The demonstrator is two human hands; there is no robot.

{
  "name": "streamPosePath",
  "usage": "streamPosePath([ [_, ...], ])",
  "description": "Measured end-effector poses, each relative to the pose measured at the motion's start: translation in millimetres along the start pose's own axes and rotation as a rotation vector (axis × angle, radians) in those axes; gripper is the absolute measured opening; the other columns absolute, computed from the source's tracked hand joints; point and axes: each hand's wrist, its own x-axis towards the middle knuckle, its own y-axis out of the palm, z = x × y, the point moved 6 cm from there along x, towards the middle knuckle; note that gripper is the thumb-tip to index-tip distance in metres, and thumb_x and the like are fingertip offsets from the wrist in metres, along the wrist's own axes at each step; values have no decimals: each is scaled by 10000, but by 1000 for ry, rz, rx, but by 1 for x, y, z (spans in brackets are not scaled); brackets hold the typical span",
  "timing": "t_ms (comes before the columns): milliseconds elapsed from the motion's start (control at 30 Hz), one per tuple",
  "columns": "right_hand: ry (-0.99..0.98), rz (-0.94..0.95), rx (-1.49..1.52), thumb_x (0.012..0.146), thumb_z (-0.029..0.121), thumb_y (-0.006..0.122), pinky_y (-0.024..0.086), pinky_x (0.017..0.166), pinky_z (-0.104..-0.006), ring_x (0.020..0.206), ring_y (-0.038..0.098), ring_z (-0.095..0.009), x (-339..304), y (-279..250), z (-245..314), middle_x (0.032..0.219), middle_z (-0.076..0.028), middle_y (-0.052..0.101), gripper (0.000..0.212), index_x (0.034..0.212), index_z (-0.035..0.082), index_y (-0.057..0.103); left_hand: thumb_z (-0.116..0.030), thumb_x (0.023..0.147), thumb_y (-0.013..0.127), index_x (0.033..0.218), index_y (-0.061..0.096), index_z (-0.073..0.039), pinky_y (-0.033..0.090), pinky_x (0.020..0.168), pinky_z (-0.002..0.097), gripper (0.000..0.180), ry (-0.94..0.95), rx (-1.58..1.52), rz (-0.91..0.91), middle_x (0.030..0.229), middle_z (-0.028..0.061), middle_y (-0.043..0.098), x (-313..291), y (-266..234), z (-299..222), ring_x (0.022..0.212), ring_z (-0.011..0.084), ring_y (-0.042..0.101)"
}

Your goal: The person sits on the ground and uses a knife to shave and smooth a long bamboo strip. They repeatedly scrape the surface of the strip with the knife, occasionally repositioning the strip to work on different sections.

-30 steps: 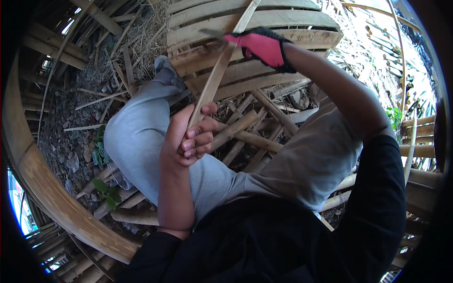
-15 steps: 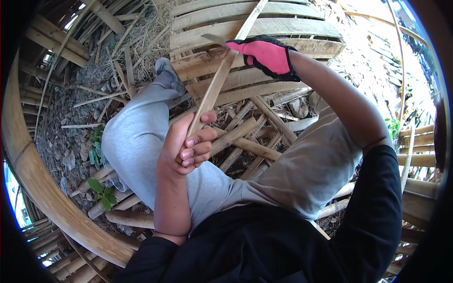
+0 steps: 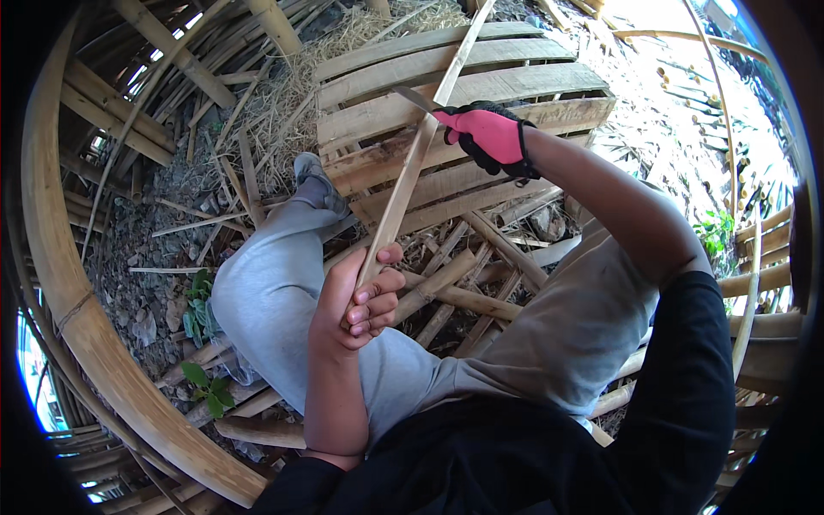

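Observation:
A long, pale bamboo strip slants from my lap up across a slatted wooden crate. My bare left hand is wrapped round its near end. My right hand, in a pink and black glove, is closed on a knife whose blade lies across the strip and points to the left. The knife's handle is hidden in the glove. Beyond the blade, the strip's far end runs on past the crate's back edge.
A thick bamboo pole curves along my left side. Bamboo offcuts lie crossed between my legs. Straw is strewn left of the crate. A small green plant grows by my left knee, and stacked bamboo poles stand at the right.
The view has shifted, so the crate, legs and hands sit lower in it. Both grips stay the same, with the blade still at the strip.

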Motion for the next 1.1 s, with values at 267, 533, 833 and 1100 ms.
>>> streamPosePath([
  [267, -6, -120, 52, 932, 567, 595, 313, 418, -300, 444, 415, -110, -6, -10, 13, 575, 18, 431, 520, 835, 57, 624, -254, 1059, 315, 946, 447, -151, 262, 232, 190, 201, 6, 122, -34, 487, -63, 353, -2, -1, -3, 278, 33, 323],
  [533, -5, 32, -61, 910, 712, 526, 329, 408, -288, 425, 406, -107, -6, 14, 3, 570, 23, 408, 651, 866, 66, 599, -248, 1055, 316, 939, 441, -156, 256, 233, 188, 195, 7, 117, -78, 478, -62, 350, 2, -2, 0, 278, 36, 324],
  [833, -140, 208, -123, 896, 714, 536, 313, 453, -292, 495, 417, -121, -39, 49, 14, 635, -17, 506, 632, 799, 93, 604, -260, 1062, 317, 937, 443, -149, 248, 233, 185, 210, 2, 184, -61, 480, -61, 352, -3, -4, -1, 280, 27, 324],
  [1100, -140, 229, -311, 919, 704, 508, 327, 471, -284, 496, 417, -120, -25, 36, 10, 600, 18, 421, 643, 877, 67, 583, -223, 1064, 276, 991, 434, -103, 284, 228, 204, 211, -8, 74, 7, 497, -7, 407, -1, -4, -2, 285, 70, 395],
])
